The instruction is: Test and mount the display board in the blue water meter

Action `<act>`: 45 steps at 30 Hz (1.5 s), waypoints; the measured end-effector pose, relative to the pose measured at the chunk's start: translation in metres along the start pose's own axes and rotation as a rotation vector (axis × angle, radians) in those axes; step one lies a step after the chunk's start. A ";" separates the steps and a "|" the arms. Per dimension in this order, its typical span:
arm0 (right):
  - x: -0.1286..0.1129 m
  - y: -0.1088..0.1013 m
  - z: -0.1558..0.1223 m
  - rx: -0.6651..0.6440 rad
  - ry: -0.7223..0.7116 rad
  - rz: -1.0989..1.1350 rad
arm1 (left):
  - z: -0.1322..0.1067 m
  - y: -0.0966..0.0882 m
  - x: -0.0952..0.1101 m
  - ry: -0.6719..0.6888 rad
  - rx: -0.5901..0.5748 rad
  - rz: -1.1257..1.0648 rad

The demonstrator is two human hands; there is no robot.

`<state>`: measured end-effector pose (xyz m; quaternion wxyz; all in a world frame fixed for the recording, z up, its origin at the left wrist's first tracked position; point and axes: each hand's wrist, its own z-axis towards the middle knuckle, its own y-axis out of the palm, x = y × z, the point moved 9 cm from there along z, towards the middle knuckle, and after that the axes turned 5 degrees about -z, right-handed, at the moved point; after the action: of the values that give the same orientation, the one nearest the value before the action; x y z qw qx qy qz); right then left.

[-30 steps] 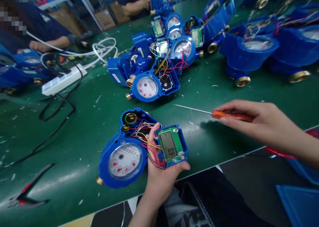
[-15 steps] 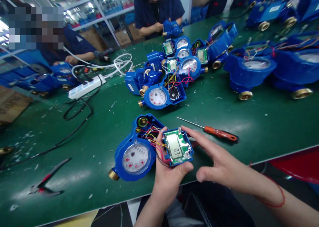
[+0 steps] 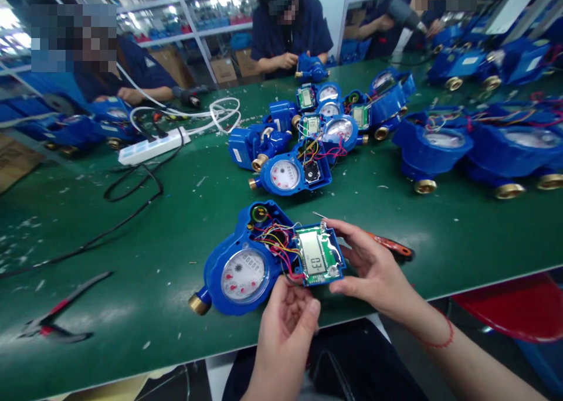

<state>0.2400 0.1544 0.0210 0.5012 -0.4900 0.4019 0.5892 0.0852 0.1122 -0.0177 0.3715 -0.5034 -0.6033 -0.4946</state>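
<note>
A blue water meter (image 3: 214, 272) with a round white dial lies on the green bench, its side compartment uncovered. Red, yellow and black wires (image 3: 277, 243) run from that compartment to a circuit board (image 3: 329, 254) in a blue frame, whose small display reads "03". My right hand (image 3: 373, 266) grips the board by its right side, thumb at the lower edge and fingers at the top. Just below the wires is my left hand (image 3: 290, 322), palm up with loosely curled fingers and nothing visible in it. Behind my right hand lies an orange-handled screwdriver (image 3: 396, 247), partly covered.
Red-and-black cutting pliers (image 3: 55, 316) lie at the front left. Several blue meters (image 3: 281, 175) crowd the middle, more (image 3: 433, 149) stand at right. A white power strip (image 3: 153, 147) with cables sits at left. Co-workers (image 3: 290, 26) sit across the bench.
My left hand has let go of the circuit board and dropped below it. My right hand has moved left and closed on the board. The view has shifted slightly.
</note>
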 end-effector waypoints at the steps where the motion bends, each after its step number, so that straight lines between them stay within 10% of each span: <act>1: 0.000 0.000 0.000 0.002 -0.004 -0.003 | -0.005 -0.006 0.012 0.113 0.027 0.138; 5: -0.002 -0.002 -0.001 0.008 -0.008 -0.045 | -0.041 0.006 0.080 0.862 0.049 0.705; 8: -0.004 -0.002 -0.003 0.006 -0.003 -0.102 | -0.052 0.017 0.100 1.117 0.134 0.932; 20: -0.029 -0.003 -0.004 -0.004 -0.253 -0.433 | -0.032 0.032 0.101 1.086 0.194 0.998; 34: -0.048 0.006 0.002 -0.108 -0.435 -0.618 | -0.018 0.039 0.098 0.984 -0.112 1.293; 45: -0.047 -0.001 0.007 -0.046 -0.357 -0.495 | -0.036 0.000 0.148 1.146 -0.026 0.954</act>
<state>0.2409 0.1523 0.0682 0.6809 -0.4731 0.1625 0.5350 0.0511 0.1128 0.1308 0.7962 -0.3781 -0.0255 -0.4717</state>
